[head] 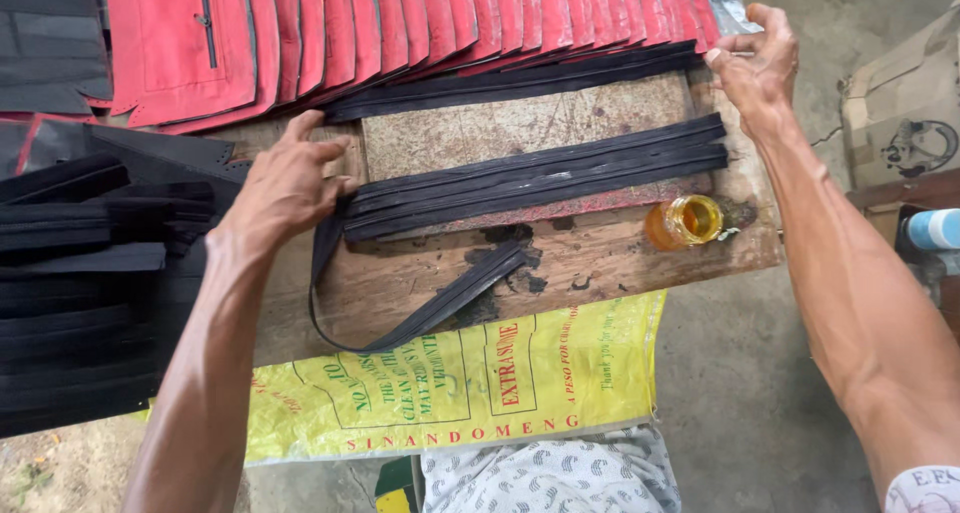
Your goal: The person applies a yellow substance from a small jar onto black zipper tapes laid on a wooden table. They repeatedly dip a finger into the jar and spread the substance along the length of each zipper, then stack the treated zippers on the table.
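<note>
Your left hand presses flat, fingers spread, on the near end of a bundle of long black strips lying across the worn wooden counter, while your right hand pinches the far end of a second black strip bundle, fingers curled. One small jar of amber liquid stands nearby; overlapping red panels, too many to count, fan above.

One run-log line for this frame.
left hand: on black strips | right hand: pinching far strip end | glue jar: open, upright | red panels: fanned behind
</note>
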